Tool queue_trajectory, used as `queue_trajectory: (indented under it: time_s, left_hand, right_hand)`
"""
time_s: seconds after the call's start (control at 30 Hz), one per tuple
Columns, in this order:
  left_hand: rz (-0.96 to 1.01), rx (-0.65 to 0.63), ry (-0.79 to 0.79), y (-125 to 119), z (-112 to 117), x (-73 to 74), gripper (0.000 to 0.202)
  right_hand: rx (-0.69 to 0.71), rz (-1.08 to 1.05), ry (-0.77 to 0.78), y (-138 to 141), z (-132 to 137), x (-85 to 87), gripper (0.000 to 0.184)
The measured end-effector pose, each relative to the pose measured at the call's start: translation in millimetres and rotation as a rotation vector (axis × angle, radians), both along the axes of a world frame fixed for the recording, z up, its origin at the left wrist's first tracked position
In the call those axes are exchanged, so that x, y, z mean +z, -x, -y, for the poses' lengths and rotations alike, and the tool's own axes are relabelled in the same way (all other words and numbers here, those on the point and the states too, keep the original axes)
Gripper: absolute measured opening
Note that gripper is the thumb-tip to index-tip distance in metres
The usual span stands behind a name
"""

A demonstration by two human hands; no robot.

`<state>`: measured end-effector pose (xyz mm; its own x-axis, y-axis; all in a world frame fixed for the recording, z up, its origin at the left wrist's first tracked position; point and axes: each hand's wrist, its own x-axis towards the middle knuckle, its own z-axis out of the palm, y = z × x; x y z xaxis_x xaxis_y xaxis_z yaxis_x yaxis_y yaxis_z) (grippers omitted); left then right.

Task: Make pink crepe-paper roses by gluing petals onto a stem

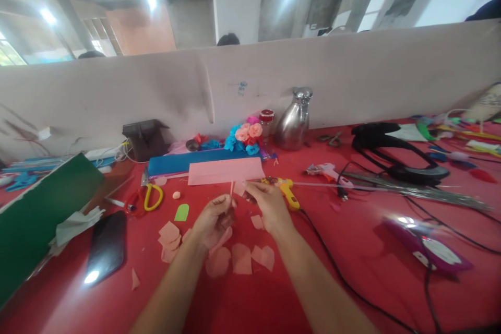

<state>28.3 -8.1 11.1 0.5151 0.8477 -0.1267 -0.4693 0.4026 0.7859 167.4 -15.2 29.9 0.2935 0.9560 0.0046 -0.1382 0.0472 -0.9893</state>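
Note:
My left hand (214, 222) is closed, its fingertips pinching a thin rolled piece of pink paper (232, 188) that stands upright. Just to its right, my right hand (271, 204) pinches a pink paper petal (239, 189) close to the roll; whether the two touch is hard to tell. Cut pink paper petals (241, 259) lie in front of me between my forearms, and a small pile of petals (169, 240) is at the left. A green arch-shaped piece (181, 212) rests above that pile. Beyond my right hand lies a yellow glue gun (289, 194), partly covered by it.
Behind my hands are a pink paper sheet (226, 172), paper flowers (249, 133) and a steel jug (294, 120). Yellow-handled scissors (153, 197) and a phone (105, 248) lie left. Rightward are a black cord (332, 255), wires (422, 190) and a purple device (426, 248).

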Motion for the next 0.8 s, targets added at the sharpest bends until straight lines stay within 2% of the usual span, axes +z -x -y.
queue_trajectory:
  time_s: [0.27,0.5,0.67,0.8]
  left_hand:
    - [0.005,-0.018,0.009,-0.2,0.9,0.7,0.021]
    - [0.106,-0.05,0.114,-2.3,2.0,-0.9,0.018]
    - [0.118,-0.109,0.1,-3.5,1.6,-3.2,0.015]
    - [0.082,-0.098,0.08,-4.4,1.9,-2.1,0.017]
  right_hand:
    - [0.008,0.1,-0.028,1.1,2.1,1.8,0.031]
    - [-0.025,0.156,-0.033,-2.3,0.8,-1.4,0.03]
    - [-0.024,0.136,-0.025,-1.2,1.5,0.8,0.028]
    - [-0.042,0.144,0.002,0.6,3.1,5.7,0.027]
